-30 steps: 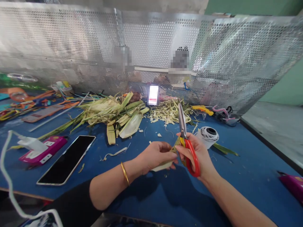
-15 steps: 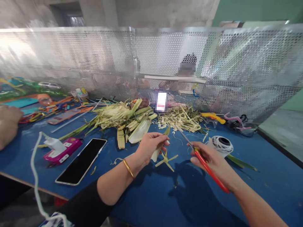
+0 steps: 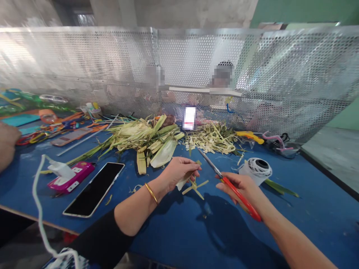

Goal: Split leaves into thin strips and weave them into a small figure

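Observation:
My left hand (image 3: 177, 172) pinches a pale leaf strip (image 3: 183, 182) just above the blue table (image 3: 179, 228). A gold bangle sits on that wrist. A small cross of cut leaf strips (image 3: 195, 186) lies on the table right below the fingers. My right hand (image 3: 241, 187) is closed round red-handled scissors (image 3: 230, 182), blades together and pointing up-left toward the leaf pile. The two hands are about a hand's width apart.
A heap of green-yellow palm leaves (image 3: 143, 136) and a pile of trimmings (image 3: 211, 138) lie behind the hands. A black phone (image 3: 94, 184), a pink box (image 3: 70, 176) with a white charger and a white string spool (image 3: 256, 169) surround them. Another person's hand (image 3: 5, 144) rests at far left. A perforated metal screen (image 3: 179, 71) closes the back.
The scissors left the leaf strip and my right hand swung them down and to the right. A small cross of strips now lies on the table under my left hand.

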